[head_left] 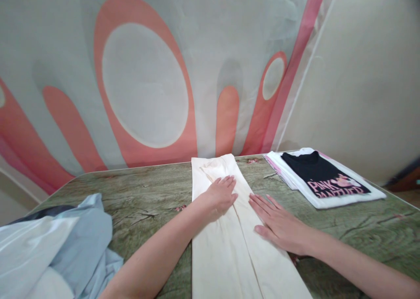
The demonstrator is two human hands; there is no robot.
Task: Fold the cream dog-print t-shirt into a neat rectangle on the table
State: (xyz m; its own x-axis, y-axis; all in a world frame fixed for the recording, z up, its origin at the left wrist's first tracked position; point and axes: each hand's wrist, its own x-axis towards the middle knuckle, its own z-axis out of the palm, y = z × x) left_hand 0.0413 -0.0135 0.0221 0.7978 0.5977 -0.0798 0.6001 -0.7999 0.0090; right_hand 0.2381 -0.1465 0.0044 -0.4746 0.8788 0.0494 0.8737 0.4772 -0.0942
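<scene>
Wood-grain tabletop (157, 181): both hands (220, 198) (285, 229) lie palm-down on cream fabric (219, 264).

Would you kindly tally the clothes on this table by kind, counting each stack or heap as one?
Cream garment lying lengthwise: 1
Neatly folded stack: 1
Loose heap: 1
Total: 3

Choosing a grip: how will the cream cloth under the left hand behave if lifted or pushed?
Likely floppy: the cream cloth has soft wrinkles near its far end. Pushed, it may bunch up at those creases. Rolling or tipping seems unlikely, since it lies flat on the table.
</scene>
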